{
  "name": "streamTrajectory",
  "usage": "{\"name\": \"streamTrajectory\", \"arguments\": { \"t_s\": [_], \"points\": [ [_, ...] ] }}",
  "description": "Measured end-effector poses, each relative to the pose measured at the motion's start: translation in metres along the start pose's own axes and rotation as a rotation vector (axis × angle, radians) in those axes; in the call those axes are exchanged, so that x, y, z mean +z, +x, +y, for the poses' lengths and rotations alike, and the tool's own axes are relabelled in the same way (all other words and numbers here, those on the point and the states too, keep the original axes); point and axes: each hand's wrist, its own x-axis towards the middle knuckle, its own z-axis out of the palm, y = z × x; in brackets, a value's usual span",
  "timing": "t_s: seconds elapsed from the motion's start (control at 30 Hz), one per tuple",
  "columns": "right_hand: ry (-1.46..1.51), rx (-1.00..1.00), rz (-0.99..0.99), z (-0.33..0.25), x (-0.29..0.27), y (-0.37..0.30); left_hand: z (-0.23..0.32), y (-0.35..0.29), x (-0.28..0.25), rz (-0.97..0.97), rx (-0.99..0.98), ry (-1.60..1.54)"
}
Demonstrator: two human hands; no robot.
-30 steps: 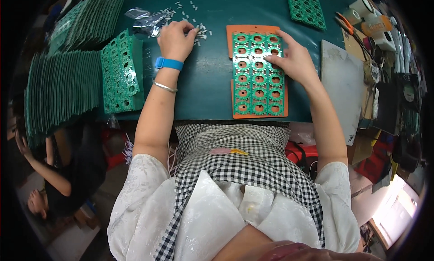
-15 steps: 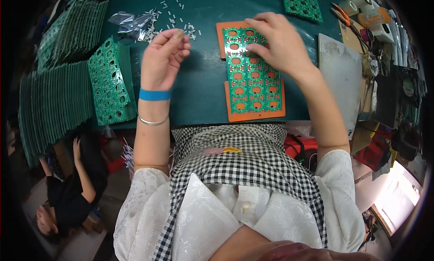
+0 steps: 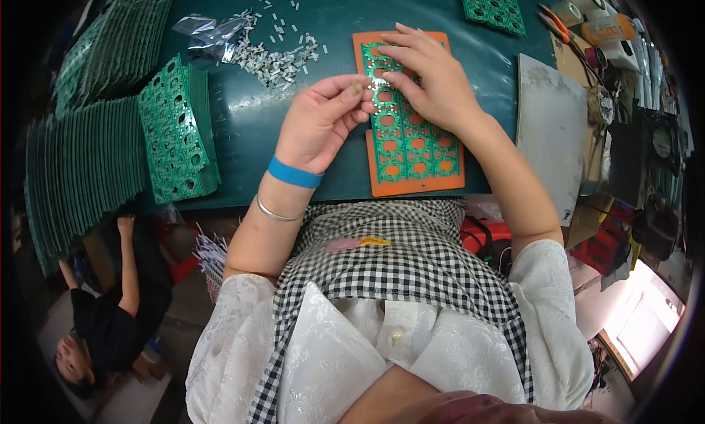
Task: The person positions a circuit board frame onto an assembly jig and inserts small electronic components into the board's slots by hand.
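Observation:
A green circuit board panel (image 3: 390, 145) with rows of round cutouts lies on an orange fixture plate (image 3: 454, 185) in front of me. Over its upper part rests my right hand (image 3: 433, 79), fingers spread and thumb apart, touching the panel. My left hand (image 3: 330, 116) is at the panel's left edge, thumb and fingertips pinched together. Whatever sits in that pinch is too small to make out. Beyond my left hand a pile of small white parts (image 3: 275, 68) is scattered on the dark green table (image 3: 294, 5).
Stacks of green panels (image 3: 88, 167) fill the left side, with a leaning panel pile (image 3: 176, 130) beside them. A plastic bag (image 3: 209, 35) touches the white parts. To the right are a grey metal plate (image 3: 551, 130), pliers (image 3: 554, 24) and tape rolls. A person (image 3: 117, 306) sits lower left.
My left hand has moved right and slightly nearer, from beside the white parts to the panel's left edge. My right hand has shifted slightly left, still over the panel.

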Motion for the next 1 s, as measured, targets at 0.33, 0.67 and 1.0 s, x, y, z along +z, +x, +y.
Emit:
{"name": "streamTrajectory", "arguments": {
  "t_s": [0.33,0.67,1.0],
  "points": [
    [0.572,0.209,0.041,-0.044,-0.037,-0.016,-0.012,-0.010,0.038,0.092,0.138,0.301],
    [0.339,0.013,0.082,-0.042,-0.036,-0.020,-0.016,-0.010,0.032,0.038,-0.008,0.097],
    [0.314,0.024,0.136,-0.046,-0.038,-0.025,-0.023,-0.010,0.024,0.042,-0.086,0.181]
  ]
}}
